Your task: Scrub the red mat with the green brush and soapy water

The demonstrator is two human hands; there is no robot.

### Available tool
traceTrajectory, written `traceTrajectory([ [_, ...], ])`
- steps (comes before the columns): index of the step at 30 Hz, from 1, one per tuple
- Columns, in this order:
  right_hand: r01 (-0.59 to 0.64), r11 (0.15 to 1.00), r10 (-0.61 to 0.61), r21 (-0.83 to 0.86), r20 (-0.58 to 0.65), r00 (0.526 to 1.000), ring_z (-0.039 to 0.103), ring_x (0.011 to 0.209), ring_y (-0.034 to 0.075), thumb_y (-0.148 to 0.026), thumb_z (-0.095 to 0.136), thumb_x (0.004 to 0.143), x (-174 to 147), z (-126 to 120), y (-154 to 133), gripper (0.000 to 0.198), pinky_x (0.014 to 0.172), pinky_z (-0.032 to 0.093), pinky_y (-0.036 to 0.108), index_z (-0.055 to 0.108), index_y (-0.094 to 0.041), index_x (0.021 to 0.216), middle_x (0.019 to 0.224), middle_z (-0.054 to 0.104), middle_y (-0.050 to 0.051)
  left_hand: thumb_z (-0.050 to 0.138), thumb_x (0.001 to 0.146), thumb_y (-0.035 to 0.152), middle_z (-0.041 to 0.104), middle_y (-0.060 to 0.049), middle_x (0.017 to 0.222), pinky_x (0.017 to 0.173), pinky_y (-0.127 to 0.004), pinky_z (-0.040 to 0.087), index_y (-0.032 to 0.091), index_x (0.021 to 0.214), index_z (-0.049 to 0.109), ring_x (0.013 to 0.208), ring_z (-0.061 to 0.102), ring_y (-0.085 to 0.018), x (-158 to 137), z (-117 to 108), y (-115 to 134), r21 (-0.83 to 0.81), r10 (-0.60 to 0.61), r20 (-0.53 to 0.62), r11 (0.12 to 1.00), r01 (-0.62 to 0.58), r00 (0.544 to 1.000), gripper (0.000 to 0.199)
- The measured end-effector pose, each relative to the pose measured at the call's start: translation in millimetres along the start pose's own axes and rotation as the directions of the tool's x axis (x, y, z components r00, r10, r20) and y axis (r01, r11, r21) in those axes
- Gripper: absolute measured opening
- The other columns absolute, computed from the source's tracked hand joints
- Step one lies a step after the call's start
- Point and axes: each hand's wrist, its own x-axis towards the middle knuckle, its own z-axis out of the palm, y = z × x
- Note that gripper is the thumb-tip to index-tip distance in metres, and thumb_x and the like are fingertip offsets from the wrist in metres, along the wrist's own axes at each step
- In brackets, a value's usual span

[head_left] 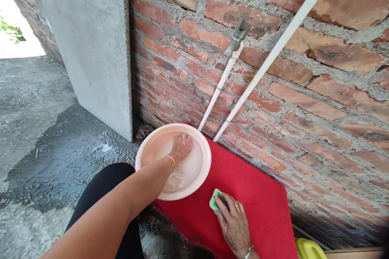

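Observation:
My left hand (182,145), with a thin yellow bangle on its wrist, is inside a pale pink basin (142,151). Its fingers are curled closed near the basin's far right side, and whatever they hold, if anything, is hidden. Cloudy water (194,162) lies in the basin. My right hand (235,224), wearing a ring, has its fingers over a small light-green object (213,203) with a darker green middle; whether it is a soap dish or a scrubber I cannot tell. That object rests on a red-covered surface (258,194), beside the basin.
Behind the basin rises a brick wall (212,64) with white pipes (264,68) and a grey tap (238,36). A grey slab (91,40) stands at left above wet concrete floor (60,149). Something yellow (308,249) shows at lower right. My dark-clothed knee (112,182) is beside the basin.

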Motion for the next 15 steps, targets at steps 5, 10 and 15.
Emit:
traceTrajectory([
  [5, 0.02, 0.997, -0.025, 0.068, 0.068, 0.997, 0.057, 0.116, 0.022, -0.033, 0.053, 0.097, 79.1, 11.4, -17.2, 0.036, 0.097, 0.043, 0.037, 0.062, -0.036, 0.132, 0.125, 0.066, 0.006, 0.04, 0.094, 0.022, 0.061, -0.017, 0.106, 0.087, -0.045, 0.039, 0.014, 0.104, 0.066, 0.097, 0.057, -0.03, 0.3, 4.9, -2.1, -0.004, 0.016, -0.034, 1.0, -0.016, 0.999, 0.029],
  [10, -0.193, 0.981, 0.193, -0.015, 0.193, 0.962, 0.056, 0.115, 0.024, -0.032, 0.045, 0.1, 134.1, 22.1, 0.7, 0.04, 0.093, 0.042, 0.038, 0.058, -0.032, 0.138, 0.131, 0.063, 0.009, 0.041, 0.094, 0.022, 0.06, -0.016, 0.107, 0.089, -0.045, 0.038, 0.014, 0.104, 0.065, 0.098, 0.056, -0.029, 0.4, 6.4, -2.3, -0.005, 0.009, -0.028, 1.0, -0.01, 1.0, 0.027],
  [15, -0.349, 0.933, 0.36, -0.092, 0.218, 0.907, 0.057, 0.109, 0.025, -0.027, 0.041, 0.099, 158.0, 31.7, 3.6, 0.046, 0.089, 0.041, 0.039, 0.052, -0.03, 0.144, 0.135, 0.06, 0.011, 0.041, 0.094, 0.021, 0.06, -0.016, 0.105, 0.087, -0.044, 0.039, 0.014, 0.105, 0.065, 0.097, 0.056, -0.029, 0.2, 5.3, -1.4, 0.006, 0.005, -0.015, 1.0, -0.005, 1.0, 0.028],
])
